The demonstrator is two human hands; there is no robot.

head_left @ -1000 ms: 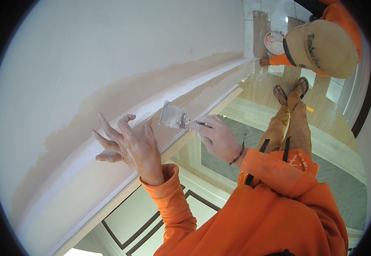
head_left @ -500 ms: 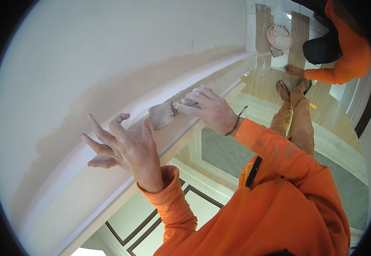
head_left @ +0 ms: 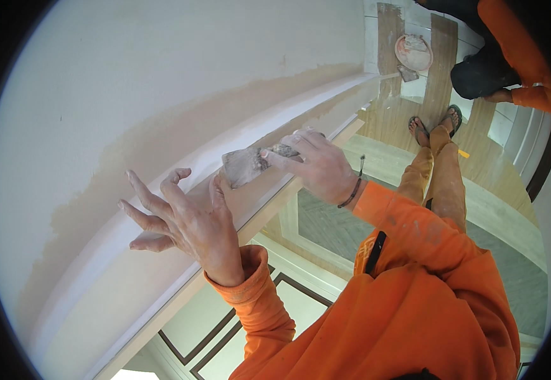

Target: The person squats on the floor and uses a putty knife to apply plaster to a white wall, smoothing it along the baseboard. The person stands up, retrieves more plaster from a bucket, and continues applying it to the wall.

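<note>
My right hand (head_left: 319, 161) is wrapped round the short handle of a putty knife (head_left: 242, 168). The knife's wide grey blade, crusted with filler near the handle, lies against the ledge of the wall trim (head_left: 262, 183). My left hand (head_left: 193, 221) has its fingers spread and holds nothing. Its thumb tip is at the blade's left edge; whether it touches the blade or the trim, I cannot tell. Behind both hands, a pale beige band of filler (head_left: 130, 152) curves along the white wall (head_left: 180, 57). Whitish dust coats my fingers.
On the tiled floor (head_left: 383, 117) at the far right sits a round pink basin (head_left: 413, 52) with white paste, a greyish flat piece (head_left: 408, 73) beside it. Another person in an orange sleeve (head_left: 522, 38) is at the upper right. Dark-framed panels (head_left: 250, 323) show below the ledge.
The other person's arm has drawn back from the floor toward the right edge. My right wrist has shifted slightly; the blade and my left hand stay nearly in place.
</note>
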